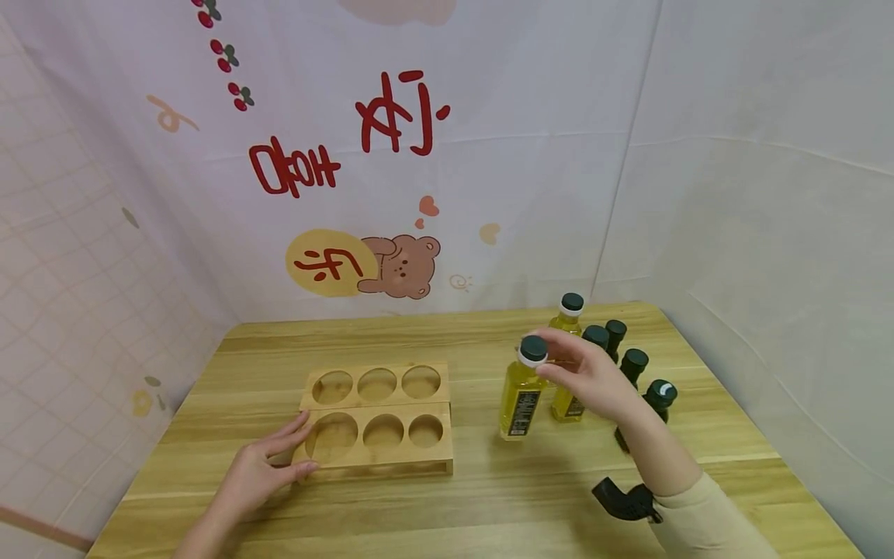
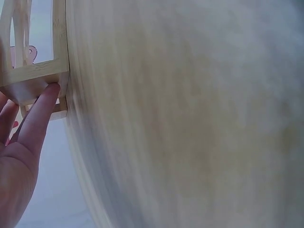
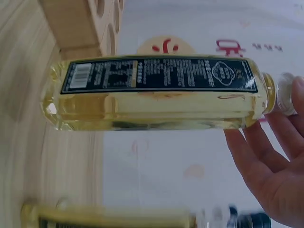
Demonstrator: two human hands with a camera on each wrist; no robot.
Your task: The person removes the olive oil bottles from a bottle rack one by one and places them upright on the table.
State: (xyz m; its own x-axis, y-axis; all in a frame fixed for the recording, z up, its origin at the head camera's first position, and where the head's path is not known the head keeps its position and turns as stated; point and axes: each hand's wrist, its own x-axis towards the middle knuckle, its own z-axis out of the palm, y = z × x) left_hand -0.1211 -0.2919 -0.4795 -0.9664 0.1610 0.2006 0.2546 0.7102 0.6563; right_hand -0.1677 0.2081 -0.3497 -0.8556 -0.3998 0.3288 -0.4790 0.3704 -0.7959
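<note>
Oil bottle (image 1: 522, 397) of yellow liquid, black label and dark cap, upright on the wooden table (image 1: 489, 505), just right of the wooden rack (image 1: 380, 419) and nearest of the bottle cluster (image 1: 615, 365). Right hand (image 1: 587, 376) at the bottle's neck, fingertips (image 3: 298, 97) touching the cap, fingers fairly straight; firm grasp or mere touch cannot be told. Left hand (image 1: 261, 466) relaxed and released, fingers extended against the rack's near left corner, one fingertip (image 2: 51, 90) pressed to the wooden edge. Rack with six round holes in two stepped rows, all vacant. Behind, white cloth backdrop (image 1: 447, 155) with red lettering and a cartoon bear (image 1: 401, 266).
</note>
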